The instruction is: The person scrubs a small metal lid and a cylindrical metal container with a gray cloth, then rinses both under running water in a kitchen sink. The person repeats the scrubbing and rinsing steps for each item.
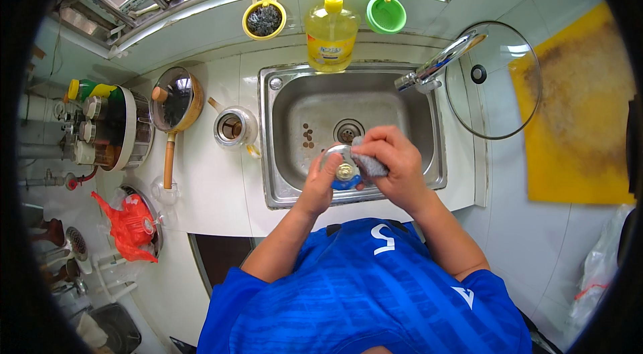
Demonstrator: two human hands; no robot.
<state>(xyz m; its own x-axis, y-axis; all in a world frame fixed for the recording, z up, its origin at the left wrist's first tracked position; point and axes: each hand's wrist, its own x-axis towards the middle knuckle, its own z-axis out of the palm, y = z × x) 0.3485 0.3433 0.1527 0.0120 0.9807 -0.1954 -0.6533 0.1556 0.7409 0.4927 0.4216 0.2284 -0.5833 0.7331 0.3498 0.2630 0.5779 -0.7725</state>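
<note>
My left hand [322, 175] grips a small round transparent lid [342, 154] with a gold-coloured knob, by its left edge. Blue from the shirt shows through it. Pressed to the lid's right side is a grey cloth or scouring pad [370, 165], pinched in my right hand [400, 163]. Both hands are over the near edge of the steel sink [321, 95], just below the drain [348, 131]. Several small brown discs [308, 135] lie on the sink floor. Left of the sink stands a glass teapot [248, 125] with its top uncovered and a strainer inside.
A chrome faucet [432, 65] reaches over the sink's right corner. Behind stands a yellow soap pump bottle [330, 35]. A glass pot lid [495, 98] leans at right near a yellow board [577, 118]. At left are a lidded saucepan [193, 105], a spice rack [131, 128] and a red bag [131, 228].
</note>
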